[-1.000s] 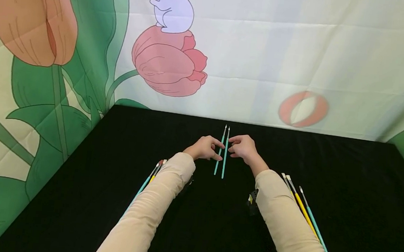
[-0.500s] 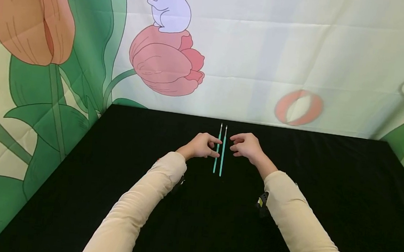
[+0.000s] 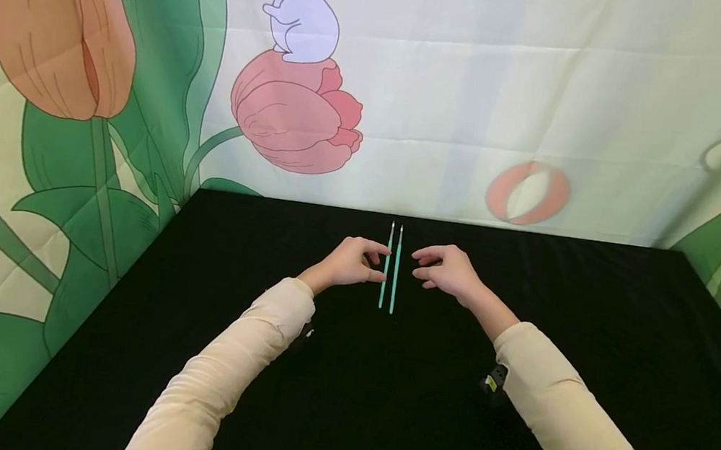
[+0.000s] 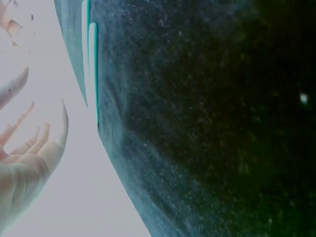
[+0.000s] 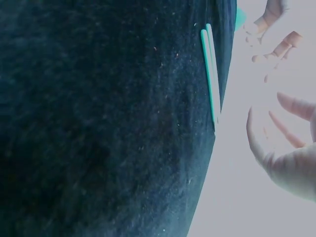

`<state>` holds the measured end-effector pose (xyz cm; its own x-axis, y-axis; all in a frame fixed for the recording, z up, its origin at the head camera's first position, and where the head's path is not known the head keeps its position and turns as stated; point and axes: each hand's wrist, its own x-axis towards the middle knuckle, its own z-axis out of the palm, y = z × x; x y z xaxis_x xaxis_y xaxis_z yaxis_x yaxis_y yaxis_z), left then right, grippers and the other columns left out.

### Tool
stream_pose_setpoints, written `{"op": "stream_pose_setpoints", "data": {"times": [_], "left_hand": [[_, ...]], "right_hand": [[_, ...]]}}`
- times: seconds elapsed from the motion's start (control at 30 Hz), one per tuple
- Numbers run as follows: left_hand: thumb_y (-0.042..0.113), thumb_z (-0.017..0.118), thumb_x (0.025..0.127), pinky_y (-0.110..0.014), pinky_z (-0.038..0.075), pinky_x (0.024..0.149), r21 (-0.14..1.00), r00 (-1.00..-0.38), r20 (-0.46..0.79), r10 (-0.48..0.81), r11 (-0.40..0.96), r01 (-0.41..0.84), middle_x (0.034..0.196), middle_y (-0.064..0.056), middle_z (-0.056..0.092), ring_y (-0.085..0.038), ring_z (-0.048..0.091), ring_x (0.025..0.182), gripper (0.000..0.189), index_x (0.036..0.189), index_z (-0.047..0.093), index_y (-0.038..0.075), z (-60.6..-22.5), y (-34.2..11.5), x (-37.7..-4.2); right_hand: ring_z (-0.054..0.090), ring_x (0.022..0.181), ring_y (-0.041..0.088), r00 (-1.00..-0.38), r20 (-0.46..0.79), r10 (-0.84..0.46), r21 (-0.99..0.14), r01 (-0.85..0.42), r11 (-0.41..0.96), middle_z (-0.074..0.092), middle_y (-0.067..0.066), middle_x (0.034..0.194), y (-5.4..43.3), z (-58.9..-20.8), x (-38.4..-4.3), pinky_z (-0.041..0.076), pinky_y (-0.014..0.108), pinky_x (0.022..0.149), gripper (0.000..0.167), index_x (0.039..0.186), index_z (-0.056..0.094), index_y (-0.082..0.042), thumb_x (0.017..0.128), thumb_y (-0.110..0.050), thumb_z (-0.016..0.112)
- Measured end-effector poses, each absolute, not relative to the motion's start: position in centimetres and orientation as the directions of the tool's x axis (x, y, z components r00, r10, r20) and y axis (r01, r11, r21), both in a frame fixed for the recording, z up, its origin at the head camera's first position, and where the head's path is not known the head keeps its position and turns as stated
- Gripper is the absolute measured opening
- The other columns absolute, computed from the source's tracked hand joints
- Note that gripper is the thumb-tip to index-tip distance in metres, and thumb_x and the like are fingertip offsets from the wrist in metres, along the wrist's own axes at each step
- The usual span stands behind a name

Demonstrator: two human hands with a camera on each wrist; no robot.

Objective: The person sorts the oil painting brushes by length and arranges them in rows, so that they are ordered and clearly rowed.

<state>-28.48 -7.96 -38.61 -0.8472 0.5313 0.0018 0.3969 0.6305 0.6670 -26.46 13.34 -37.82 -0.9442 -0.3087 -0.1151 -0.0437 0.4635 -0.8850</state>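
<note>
Two slim teal-handled paintbrushes lie side by side on the black cloth, tips pointing away from me: the left paintbrush [image 3: 383, 294] and the right paintbrush [image 3: 395, 275]. My left hand [image 3: 352, 261] is beside the left one, its index finger and thumb reaching over it from this angle, parted and not gripping. Farther off on the other side, my right hand [image 3: 452, 271] has loosely bent fingers with nothing in them. In the left wrist view the handles show past my left hand [image 4: 32, 165]. The right wrist view has them apart from my right hand [image 5: 296, 165].
Black cloth [image 3: 383, 394] covers the table. Behind its far edge hangs a printed fabric backdrop [image 3: 450, 110] with tulips and a rabbit. A small dark wrist camera [image 3: 494, 380] sits under my right sleeve [image 3: 570, 412]. My left sleeve [image 3: 215, 378] covers part of the table.
My hands have drawn apart, the right moving farther from the brushes. The two brushes now lie closer to parallel. Other brushes at both sides have become hidden behind my sleeves.
</note>
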Motion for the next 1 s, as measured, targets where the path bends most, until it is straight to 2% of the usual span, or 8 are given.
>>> {"op": "stream_pose_setpoints", "data": {"times": [0.2, 0.4, 0.6, 0.77, 1.0], "left_hand": [[0.013, 0.070, 0.080, -0.025, 0.051, 0.065, 0.685, -0.837, 0.051, 0.545, 0.590, 0.426, 0.102, -0.017, 0.059, -0.019, 0.061, 0.075, 0.047, 0.123, 0.055, 0.001, -38.1, -9.0, -27.6], [0.012, 0.070, 0.079, -0.025, 0.050, 0.066, 0.701, -0.816, 0.109, 0.568, 0.538, 0.468, 0.100, -0.015, 0.060, -0.017, 0.061, 0.076, 0.043, 0.119, 0.058, 0.002, -37.3, -10.4, -26.2], [0.010, 0.070, 0.079, -0.025, 0.050, 0.065, 0.719, -0.792, 0.146, 0.592, 0.487, 0.497, 0.098, -0.012, 0.059, -0.014, 0.061, 0.072, 0.042, 0.119, 0.058, 0.001, -36.9, -11.4, -24.9], [0.008, 0.070, 0.079, -0.027, 0.051, 0.068, 0.717, -0.779, 0.167, 0.604, 0.468, 0.516, 0.098, -0.012, 0.059, -0.013, 0.060, 0.072, 0.043, 0.119, 0.057, 0.000, -36.7, -12.0, -23.9], [0.008, 0.070, 0.079, -0.032, 0.051, 0.070, 0.725, -0.759, 0.159, 0.631, 0.446, 0.524, 0.101, -0.013, 0.057, -0.013, 0.061, 0.074, 0.048, 0.124, 0.053, 0.002, -36.4, -12.5, -22.6]], "right_hand": [[0.057, 0.093, 0.039, -0.938, -0.083, -0.335, -0.882, -0.087, 0.464, 0.050, 0.027, 0.115, 14.0, -37.2, -25.1, 0.051, 0.041, 0.077, 0.036, 0.119, 0.055, 0.005, 0.085, -0.005, 0.061], [0.060, 0.090, 0.028, -0.927, -0.048, -0.371, -0.864, -0.148, 0.482, 0.052, 0.022, 0.114, 15.5, -37.0, -23.5, 0.051, 0.040, 0.076, 0.036, 0.119, 0.056, 0.002, 0.085, -0.007, 0.062], [0.061, 0.088, 0.031, -0.922, -0.024, -0.386, -0.841, -0.190, 0.506, 0.053, 0.021, 0.117, 17.0, -36.6, -22.2, 0.051, 0.041, 0.076, 0.036, 0.119, 0.057, -0.001, 0.084, -0.010, 0.062], [0.061, 0.088, 0.023, -0.918, 0.026, -0.397, -0.788, -0.263, 0.556, 0.055, 0.017, 0.116, 18.0, -36.1, -21.2, 0.051, 0.037, 0.073, 0.035, 0.116, 0.059, -0.002, 0.083, -0.011, 0.065], [0.059, 0.092, 0.024, -0.908, 0.078, -0.412, -0.719, -0.337, 0.608, 0.057, 0.014, 0.115, 20.0, -35.6, -19.2, 0.050, 0.035, 0.072, 0.034, 0.115, 0.059, -0.004, 0.083, -0.012, 0.065]]}}
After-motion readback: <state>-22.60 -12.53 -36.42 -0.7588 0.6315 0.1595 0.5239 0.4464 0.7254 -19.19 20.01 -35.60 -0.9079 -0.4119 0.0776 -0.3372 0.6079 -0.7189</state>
